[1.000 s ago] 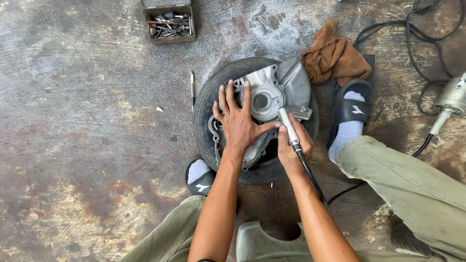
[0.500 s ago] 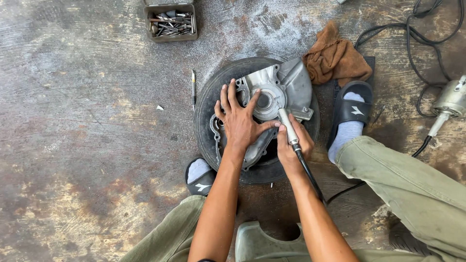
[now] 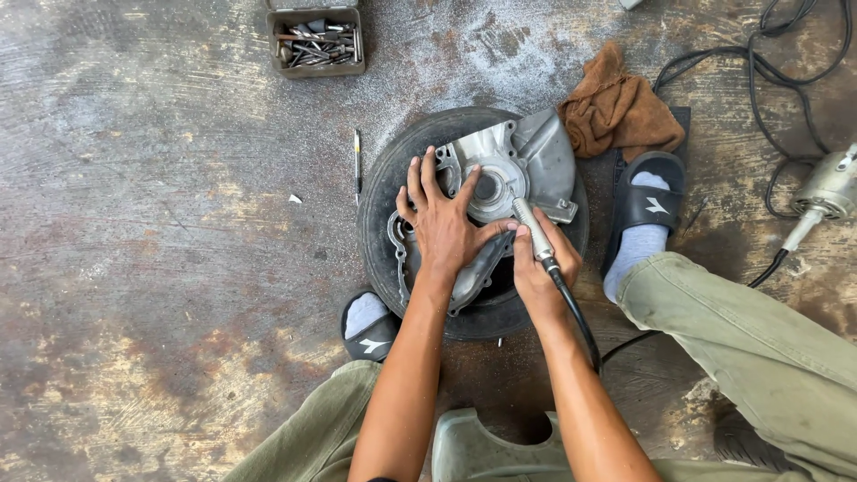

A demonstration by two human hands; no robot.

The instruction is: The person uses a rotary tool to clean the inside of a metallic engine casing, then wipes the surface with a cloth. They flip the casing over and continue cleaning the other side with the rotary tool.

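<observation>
While our left hand (image 3: 444, 228) stays spread flat on the casting (image 3: 509, 178), our right hand (image 3: 543, 268) keeps its closed grip on the grinder (image 3: 532, 230), unmoved.

Grey cast-metal housing (image 3: 513, 170) lies flat on tyre (image 3: 384, 192); slim grinder handpiece (image 3: 532, 230) angled onto it.

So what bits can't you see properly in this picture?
Head view only:
- The tip of the slim grinding tool: too small to tell apart against the grey cast-metal engine cover.
- Middle of that cover: hidden under the left hand.
- Tool's grip: wrapped by the right hand.
- Bits in the small metal box: too small to tell apart.
- Silver motor: cut off by the right edge.
</observation>
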